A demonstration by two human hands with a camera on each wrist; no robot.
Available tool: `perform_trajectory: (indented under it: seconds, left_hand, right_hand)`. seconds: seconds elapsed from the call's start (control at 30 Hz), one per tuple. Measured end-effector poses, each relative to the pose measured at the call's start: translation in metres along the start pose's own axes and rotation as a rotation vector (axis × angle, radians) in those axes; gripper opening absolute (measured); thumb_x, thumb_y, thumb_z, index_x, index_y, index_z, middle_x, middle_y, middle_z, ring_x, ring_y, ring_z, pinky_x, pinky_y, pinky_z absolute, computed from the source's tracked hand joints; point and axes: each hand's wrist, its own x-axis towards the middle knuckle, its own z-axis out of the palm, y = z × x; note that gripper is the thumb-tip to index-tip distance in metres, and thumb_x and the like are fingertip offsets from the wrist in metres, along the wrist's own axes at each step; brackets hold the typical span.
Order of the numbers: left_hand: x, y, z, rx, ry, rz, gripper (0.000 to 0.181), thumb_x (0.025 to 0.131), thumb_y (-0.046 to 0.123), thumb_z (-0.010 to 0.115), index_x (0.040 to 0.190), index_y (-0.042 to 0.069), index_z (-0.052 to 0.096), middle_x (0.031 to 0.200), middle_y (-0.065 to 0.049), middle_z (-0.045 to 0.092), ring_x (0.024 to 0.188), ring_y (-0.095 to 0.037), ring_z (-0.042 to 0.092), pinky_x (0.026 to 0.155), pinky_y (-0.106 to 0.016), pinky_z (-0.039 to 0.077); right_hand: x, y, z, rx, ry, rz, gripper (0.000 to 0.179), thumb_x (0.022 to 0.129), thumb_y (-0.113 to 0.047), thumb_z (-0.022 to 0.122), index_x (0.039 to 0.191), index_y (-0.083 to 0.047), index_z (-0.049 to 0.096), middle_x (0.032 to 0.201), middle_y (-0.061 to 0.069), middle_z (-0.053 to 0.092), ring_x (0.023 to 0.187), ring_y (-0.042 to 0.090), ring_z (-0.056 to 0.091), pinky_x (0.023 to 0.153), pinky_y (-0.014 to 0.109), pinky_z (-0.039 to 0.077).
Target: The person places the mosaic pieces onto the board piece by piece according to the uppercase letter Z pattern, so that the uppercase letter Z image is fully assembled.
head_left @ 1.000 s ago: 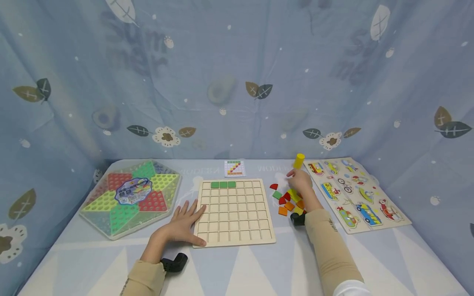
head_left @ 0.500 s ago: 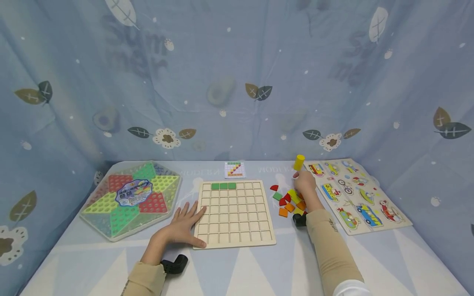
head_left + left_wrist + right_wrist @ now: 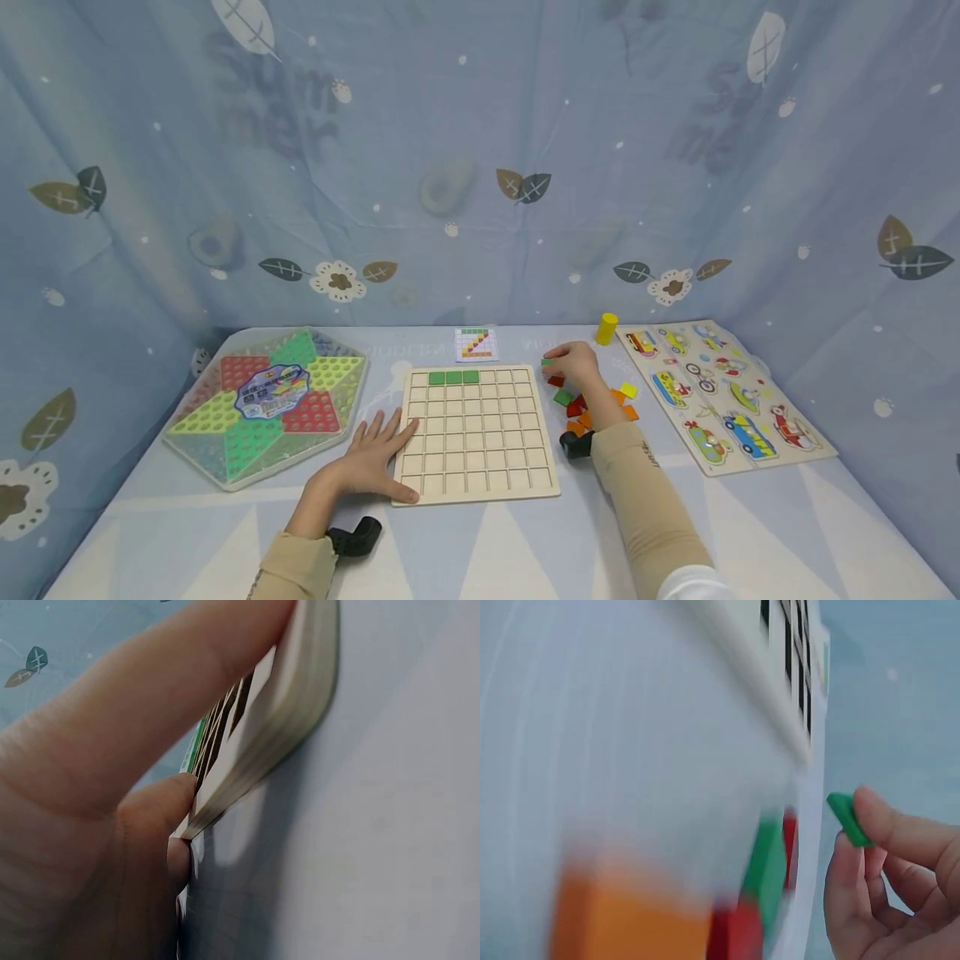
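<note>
My right hand (image 3: 576, 367) pinches a small green tile (image 3: 847, 819) between thumb and fingertips, raised beside the far right corner of the wooden grid board (image 3: 480, 433). Three green tiles (image 3: 453, 377) fill neighbouring squares in the board's top row. With fingers spread, my left hand (image 3: 369, 462) rests along the board's left side, its thumb (image 3: 187, 682) over the near left corner. Below the right hand lie loose red, orange, yellow and green pieces (image 3: 562, 398); the wrist and forearm hide part of them.
Behind the board lies a pattern card (image 3: 476, 344). A yellow cylinder (image 3: 607, 329) stands at the back right, beside a wooden picture puzzle (image 3: 701, 408). A hexagonal Chinese checkers set (image 3: 270, 408) occupies the left, and a patterned curtain (image 3: 480, 208) hangs behind the table.
My right hand has moved left from near the yellow cylinder towards the board, now with a green tile in its fingertips. More yellow and orange pieces show at the pile's right. The left hand stays put.
</note>
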Motion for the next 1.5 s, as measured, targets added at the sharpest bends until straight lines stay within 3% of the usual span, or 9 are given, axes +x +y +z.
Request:
perform_trajectory:
  seconds: [0.07, 0.17, 0.33, 0.5, 0.7, 0.9, 1.2, 1.4, 1.5]
  left_hand:
    - [0.001, 0.0, 0.001, -0.002, 0.003, 0.004, 0.11, 0.065, 0.05, 0.078, 0.148, 0.006, 0.02, 0.152, -0.025, 0.001, 0.136, -0.047, -0.009, 0.106, -0.062, -0.005]
    - [0.001, 0.0, 0.001, -0.005, 0.006, 0.002, 0.11, 0.065, 0.05, 0.079, 0.148, 0.007, 0.02, 0.152, -0.024, 0.001, 0.136, -0.047, -0.008, 0.106, -0.062, -0.005]
    - [0.001, 0.001, 0.001, -0.003, 0.005, -0.004, 0.11, 0.065, 0.05, 0.078, 0.148, 0.007, 0.02, 0.152, -0.024, 0.001, 0.137, -0.046, -0.008, 0.106, -0.061, -0.005]
    - [0.0, 0.004, 0.001, -0.006, -0.003, 0.002, 0.11, 0.065, 0.05, 0.078, 0.148, 0.006, 0.02, 0.152, -0.025, 0.0, 0.136, -0.047, -0.008, 0.106, -0.062, -0.005]
    - [-0.001, 0.007, 0.001, -0.006, -0.007, -0.005, 0.111, 0.064, 0.051, 0.078, 0.147, 0.006, 0.02, 0.152, -0.025, 0.001, 0.136, -0.047, -0.008, 0.106, -0.062, -0.005]
    - [0.001, 0.006, 0.003, -0.012, 0.0, -0.003, 0.111, 0.064, 0.051, 0.078, 0.147, 0.006, 0.02, 0.152, -0.024, 0.001, 0.137, -0.046, -0.008, 0.106, -0.061, -0.006]
    - [0.002, 0.004, 0.001, 0.004, -0.006, 0.002, 0.111, 0.065, 0.05, 0.078, 0.148, 0.006, 0.019, 0.152, -0.025, 0.0, 0.136, -0.047, -0.009, 0.106, -0.062, -0.005]
    - [0.0, 0.004, -0.001, -0.004, -0.002, 0.004, 0.112, 0.064, 0.051, 0.078, 0.148, 0.005, 0.019, 0.152, -0.025, 0.0, 0.136, -0.047, -0.009, 0.106, -0.062, -0.006]
    - [-0.001, 0.004, -0.002, -0.004, 0.001, 0.004, 0.111, 0.065, 0.05, 0.078, 0.147, 0.005, 0.019, 0.152, -0.025, 0.0, 0.136, -0.047, -0.009, 0.106, -0.062, -0.006]
  right_hand:
    - [-0.001, -0.004, 0.011, 0.057, -0.049, -0.026, 0.018, 0.077, -0.009, 0.074, 0.093, -0.003, 0.069, 0.074, 0.004, 0.059, 0.056, 0.013, 0.048, 0.055, 0.024, 0.042]
    - [-0.004, -0.013, 0.027, 0.146, -0.12, -0.059, 0.018, 0.077, -0.006, 0.074, 0.094, 0.0, 0.069, 0.067, 0.0, 0.057, 0.051, 0.011, 0.043, 0.052, 0.024, 0.04]
    - [-0.005, -0.024, 0.053, 0.184, -0.187, -0.101, 0.018, 0.078, -0.001, 0.072, 0.095, 0.004, 0.069, 0.086, 0.007, 0.064, 0.066, 0.014, 0.06, 0.063, 0.026, 0.053]
    - [-0.004, -0.027, 0.069, 0.069, -0.168, -0.127, 0.011, 0.078, -0.003, 0.072, 0.089, 0.0, 0.07, 0.093, 0.013, 0.064, 0.07, 0.016, 0.065, 0.065, 0.027, 0.055]
    - [-0.009, -0.033, 0.074, -0.205, -0.128, -0.196, 0.007, 0.079, -0.009, 0.073, 0.085, -0.007, 0.073, 0.088, 0.007, 0.066, 0.071, 0.017, 0.06, 0.063, 0.028, 0.051]
    - [-0.013, -0.037, 0.071, -0.382, -0.088, -0.266, 0.011, 0.078, -0.014, 0.074, 0.087, -0.009, 0.069, 0.086, 0.006, 0.064, 0.071, 0.019, 0.056, 0.063, 0.032, 0.046]
    - [-0.014, -0.019, 0.042, -0.185, -0.073, -0.21, 0.015, 0.081, -0.01, 0.07, 0.095, -0.005, 0.067, 0.089, 0.011, 0.062, 0.073, 0.021, 0.057, 0.062, 0.029, 0.047]
    - [-0.014, -0.002, 0.011, -0.134, -0.072, -0.155, 0.016, 0.082, -0.006, 0.068, 0.096, -0.002, 0.064, 0.091, 0.013, 0.061, 0.075, 0.023, 0.055, 0.064, 0.029, 0.048]
    - [-0.015, 0.005, -0.001, -0.187, -0.065, -0.119, 0.017, 0.08, -0.008, 0.07, 0.095, -0.001, 0.064, 0.089, 0.013, 0.062, 0.074, 0.022, 0.055, 0.063, 0.027, 0.047]
